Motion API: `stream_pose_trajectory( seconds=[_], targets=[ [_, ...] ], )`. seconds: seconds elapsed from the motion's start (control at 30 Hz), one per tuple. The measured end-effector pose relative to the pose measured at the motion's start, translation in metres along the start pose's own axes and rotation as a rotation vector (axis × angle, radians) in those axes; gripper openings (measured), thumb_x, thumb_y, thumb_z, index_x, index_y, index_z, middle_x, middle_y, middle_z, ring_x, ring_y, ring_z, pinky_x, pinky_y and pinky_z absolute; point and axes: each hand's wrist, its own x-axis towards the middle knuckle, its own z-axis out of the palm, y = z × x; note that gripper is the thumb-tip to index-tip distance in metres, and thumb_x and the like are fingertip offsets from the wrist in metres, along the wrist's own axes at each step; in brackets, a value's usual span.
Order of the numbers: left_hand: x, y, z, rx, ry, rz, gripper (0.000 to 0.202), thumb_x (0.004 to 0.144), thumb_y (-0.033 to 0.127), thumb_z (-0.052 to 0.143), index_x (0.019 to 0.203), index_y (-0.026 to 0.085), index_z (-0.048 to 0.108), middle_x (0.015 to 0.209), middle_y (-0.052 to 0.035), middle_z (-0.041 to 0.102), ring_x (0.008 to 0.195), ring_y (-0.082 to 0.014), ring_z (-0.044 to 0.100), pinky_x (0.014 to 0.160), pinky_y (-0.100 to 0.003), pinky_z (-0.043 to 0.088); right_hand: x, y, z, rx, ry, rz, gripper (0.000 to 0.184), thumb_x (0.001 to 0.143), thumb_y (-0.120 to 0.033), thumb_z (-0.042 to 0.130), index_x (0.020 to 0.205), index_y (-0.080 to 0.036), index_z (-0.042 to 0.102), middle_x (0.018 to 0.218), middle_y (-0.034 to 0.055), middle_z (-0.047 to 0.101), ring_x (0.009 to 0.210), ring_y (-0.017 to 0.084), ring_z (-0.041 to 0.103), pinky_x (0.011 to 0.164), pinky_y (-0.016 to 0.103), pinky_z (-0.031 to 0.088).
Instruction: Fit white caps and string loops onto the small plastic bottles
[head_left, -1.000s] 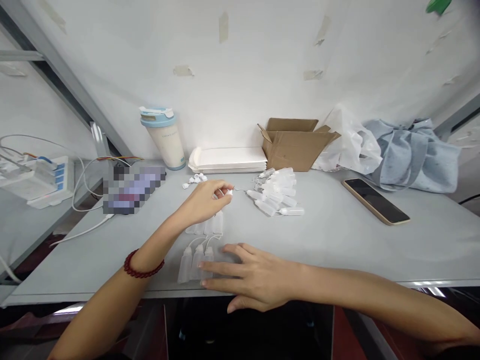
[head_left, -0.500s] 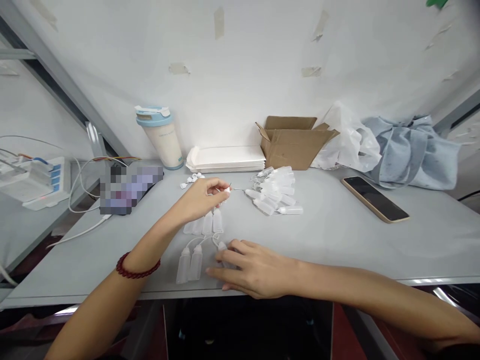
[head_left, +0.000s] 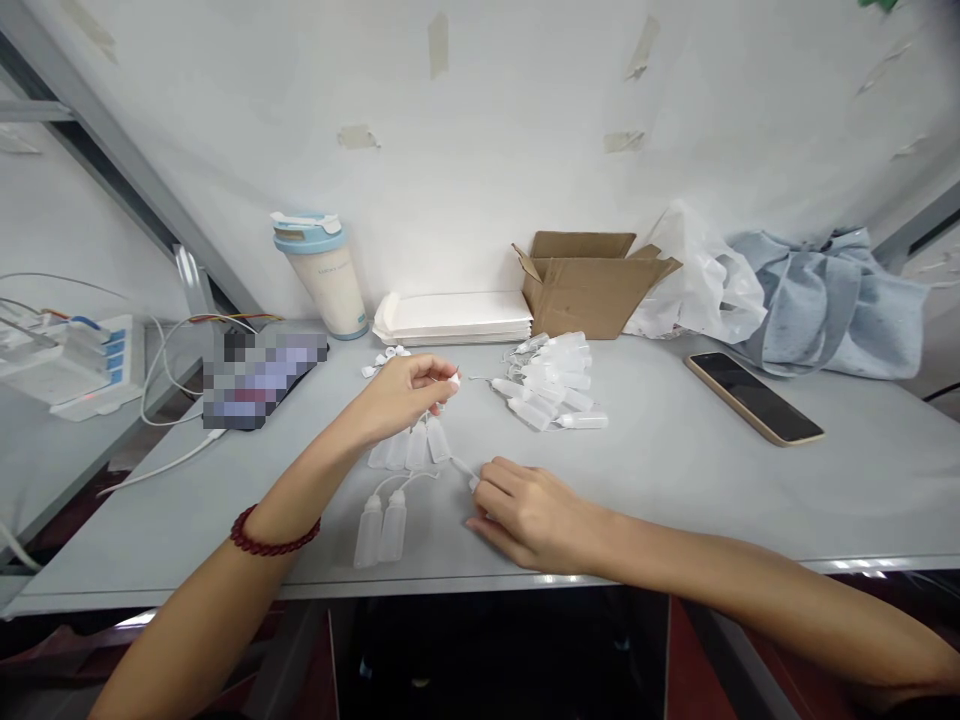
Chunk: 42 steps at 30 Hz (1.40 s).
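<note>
Pinched between thumb and fingers of my left hand (head_left: 401, 400) is a small white cap (head_left: 454, 382). Below that hand lies a row of small translucent squeeze bottles (head_left: 415, 448). My right hand (head_left: 538, 515) is closed around another squeeze bottle (head_left: 474, 483); only its white neck and thin curved tube stick out on the left, and the body is hidden by the fingers. Two squeeze bottles with curved tubes (head_left: 379, 532) lie side by side near the front edge. A few white caps (head_left: 386, 357) are behind my left wrist.
A pile of translucent bottles (head_left: 551, 385) lies centre-right. Along the wall stand a tumbler (head_left: 330, 285), white flat boxes (head_left: 454, 315), a cardboard box (head_left: 585, 295), a plastic bag (head_left: 709, 280) and a blue cloth bag (head_left: 862, 310). A phone (head_left: 754, 398) lies at right.
My right hand has moved right and slightly up, its fingers closing on the bottle and drawing it away from the two front bottles. My left hand stays almost still with the cap.
</note>
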Motion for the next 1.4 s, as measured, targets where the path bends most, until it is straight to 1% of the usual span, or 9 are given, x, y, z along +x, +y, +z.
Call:
stream_pose_trajectory(
  seconds=[0.2,0.33,0.43,0.6,0.7,0.83,0.93,1.17,1.4],
  targets=[
    [0.000,0.003,0.000,-0.072,0.007,-0.023,0.026,0.074,0.035,0.064,0.090,0.015,0.063,0.077,-0.0024,0.063,0.067,-0.0146,0.060,0.064,-0.029,0.051,0.001,0.006,-0.019,0.060,-0.183,0.297,0.019,0.091,-0.034,0.048,0.087,-0.016,0.048,0.063,0.0014,0.056,0.050,0.014,0.045,0.048,0.025,0.025],
    [-0.001,0.005,-0.001,-0.163,-0.011,-0.027,0.030,0.072,0.034,0.067,0.094,0.015,0.062,0.081,-0.0031,0.065,0.068,-0.0141,0.060,0.064,-0.029,0.051,0.001,0.008,-0.024,0.080,-0.213,0.337,0.013,0.088,-0.029,0.051,0.085,-0.017,0.047,0.058,-0.0010,0.053,0.047,0.013,0.044,0.047,0.024,0.022],
    [-0.004,0.007,-0.002,-0.224,-0.058,-0.037,0.033,0.071,0.033,0.069,0.098,0.016,0.063,0.081,-0.0028,0.066,0.068,-0.0140,0.061,0.065,-0.029,0.051,0.000,0.013,-0.022,0.133,-0.110,0.355,0.011,0.086,-0.026,0.051,0.082,-0.018,0.045,0.058,-0.0024,0.052,0.047,0.012,0.043,0.047,0.023,0.024],
    [-0.008,0.009,-0.001,-0.279,-0.180,-0.039,0.024,0.072,0.030,0.071,0.090,0.015,0.065,0.078,-0.0047,0.069,0.072,-0.0170,0.065,0.068,-0.030,0.050,0.000,0.030,-0.014,0.172,0.241,0.400,0.016,0.088,-0.031,0.048,0.079,-0.019,0.042,0.060,-0.0023,0.052,0.047,0.010,0.045,0.048,0.022,0.030],
    [-0.008,0.007,0.008,-0.340,-0.209,-0.041,0.025,0.071,0.030,0.073,0.088,0.015,0.064,0.081,-0.0056,0.070,0.081,-0.0200,0.067,0.070,-0.030,0.050,-0.001,0.037,-0.011,0.167,0.374,0.402,0.019,0.087,-0.033,0.051,0.077,-0.020,0.040,0.059,-0.0031,0.050,0.047,0.010,0.045,0.047,0.021,0.032],
    [-0.007,0.003,0.024,-0.398,-0.110,-0.054,0.028,0.069,0.034,0.075,0.088,0.017,0.063,0.095,-0.0059,0.068,0.086,-0.0217,0.068,0.065,-0.028,0.048,-0.001,0.036,-0.009,0.192,0.432,0.366,0.022,0.088,-0.034,0.051,0.075,-0.021,0.039,0.059,-0.0036,0.049,0.046,0.009,0.044,0.045,0.021,0.034],
    [-0.008,0.001,0.034,-0.421,-0.109,-0.051,0.027,0.072,0.035,0.073,0.090,0.017,0.063,0.101,-0.0053,0.066,0.080,-0.0183,0.068,0.061,-0.026,0.046,-0.002,0.034,-0.008,0.168,0.446,0.326,0.022,0.089,-0.033,0.050,0.075,-0.020,0.040,0.059,-0.0032,0.049,0.045,0.008,0.044,0.044,0.020,0.033],
    [-0.012,0.004,0.038,-0.386,-0.127,-0.019,0.024,0.071,0.032,0.072,0.089,0.016,0.065,0.090,-0.0035,0.066,0.079,-0.0150,0.061,0.063,-0.024,0.046,-0.002,0.036,-0.006,-0.066,0.486,0.237,0.025,0.092,-0.033,0.046,0.072,-0.019,0.044,0.056,-0.0022,0.052,0.043,0.007,0.041,0.042,0.020,0.030],
    [-0.013,0.008,0.036,-0.329,-0.112,-0.034,0.023,0.070,0.029,0.073,0.089,0.017,0.070,0.080,-0.0007,0.067,0.067,-0.0117,0.058,0.070,-0.027,0.048,-0.002,0.038,-0.006,-0.195,0.612,0.169,0.018,0.092,-0.031,0.051,0.083,-0.015,0.053,0.066,0.0024,0.065,0.047,0.010,0.056,0.042,0.021,0.036]
  ],
)
